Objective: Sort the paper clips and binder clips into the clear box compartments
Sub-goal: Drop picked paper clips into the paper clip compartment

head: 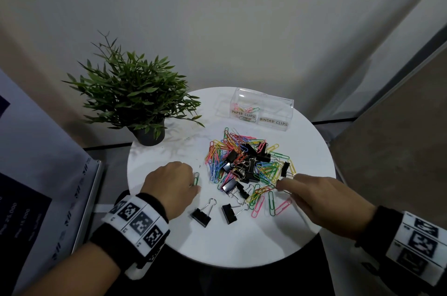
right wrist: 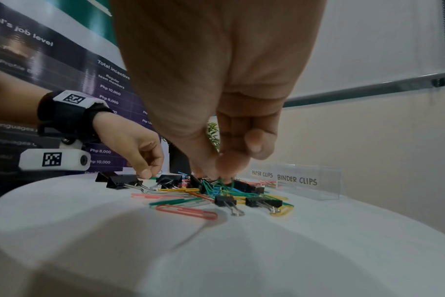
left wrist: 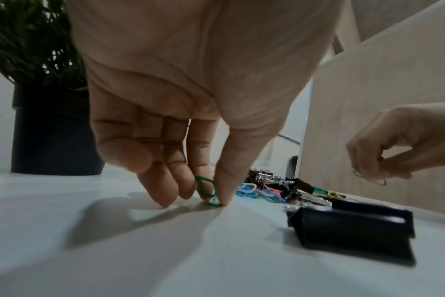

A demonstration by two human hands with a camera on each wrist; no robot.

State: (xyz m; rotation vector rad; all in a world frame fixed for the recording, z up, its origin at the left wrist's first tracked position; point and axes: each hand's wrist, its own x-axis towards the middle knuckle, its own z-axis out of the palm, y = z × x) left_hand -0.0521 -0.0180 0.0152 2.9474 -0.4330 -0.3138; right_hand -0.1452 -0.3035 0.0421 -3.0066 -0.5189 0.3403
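A pile of coloured paper clips and black binder clips [head: 246, 162] lies mid-table. My left hand [head: 197, 185] is at the pile's left; thumb and forefinger pinch a green paper clip [left wrist: 207, 191] standing on edge on the table. My right hand [head: 279, 185] reaches into the pile's right side and pinches another green paper clip [right wrist: 228, 181] with curled fingertips. The clear box [head: 266, 102] stands behind the pile, labelled PAPER CLIPS on the left and BINDER CLIPS on the right. A few coloured clips lie in the left compartment.
Two black binder clips [head: 202, 216] [head: 229, 213] lie apart from the pile, near the front between my hands. A potted plant [head: 145, 102] stands at the back left of the round white table [head: 242, 247]. A printed banner [head: 29, 174] hangs to the left.
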